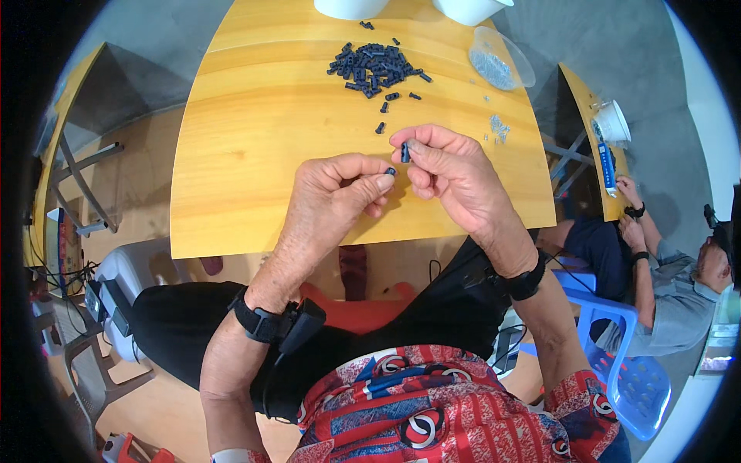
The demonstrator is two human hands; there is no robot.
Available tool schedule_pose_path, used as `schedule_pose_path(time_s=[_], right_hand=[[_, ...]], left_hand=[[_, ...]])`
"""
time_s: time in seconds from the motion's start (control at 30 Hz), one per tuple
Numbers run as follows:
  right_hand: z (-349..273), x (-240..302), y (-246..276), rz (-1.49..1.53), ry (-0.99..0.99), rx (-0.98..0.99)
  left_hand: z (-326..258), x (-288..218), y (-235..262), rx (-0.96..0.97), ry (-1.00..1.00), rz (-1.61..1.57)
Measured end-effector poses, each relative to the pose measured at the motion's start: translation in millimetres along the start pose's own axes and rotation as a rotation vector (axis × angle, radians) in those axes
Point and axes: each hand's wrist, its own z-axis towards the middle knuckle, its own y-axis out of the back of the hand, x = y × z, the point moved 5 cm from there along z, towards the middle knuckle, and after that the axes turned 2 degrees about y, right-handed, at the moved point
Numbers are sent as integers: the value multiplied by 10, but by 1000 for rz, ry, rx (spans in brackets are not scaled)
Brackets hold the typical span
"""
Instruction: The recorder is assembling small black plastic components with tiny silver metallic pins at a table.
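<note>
Between the thumb and forefinger of my left hand (340,189) is a small dark plastic piece (390,171), mostly covered by the fingertips. My right hand (455,170) pinches another small dark plastic part (405,152), held upright. The two pieces are close together but apart, above the near half of the wooden table (247,170). Beyond my hands lies a heap of small black plastic parts (374,68), with a few loose ones on its near side. Small silvery metal bits (500,127) are scattered to the right of my right hand.
A clear plastic tub (494,62) of silvery bits stands at the table's right edge. Two white containers (351,6) are at the far edge. To the right, another person (664,285) sits at a separate table (590,116), near a blue plastic chair (617,339).
</note>
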Motion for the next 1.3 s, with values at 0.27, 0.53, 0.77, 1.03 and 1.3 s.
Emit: schedule_pose_path(time_s=[0.27, 0.53, 0.77, 1.03, 1.3], right_hand=[[-46, -85, -23, -18, 98, -58], [-40, -102, -49, -98, 124, -90], [127, -54, 135, -565, 245, -216], [299, 198, 207, -1418, 746, -200], [334, 106, -32, -1360, 1010, -113]], left_hand=[[-18, -2, 0, -5, 9, -42], [-14, -7, 19, 30, 23, -6], [-12, 8, 23, 29, 39, 29], [-19, 26, 9, 31, 28, 42], [-7, 17, -17, 21, 13, 35]])
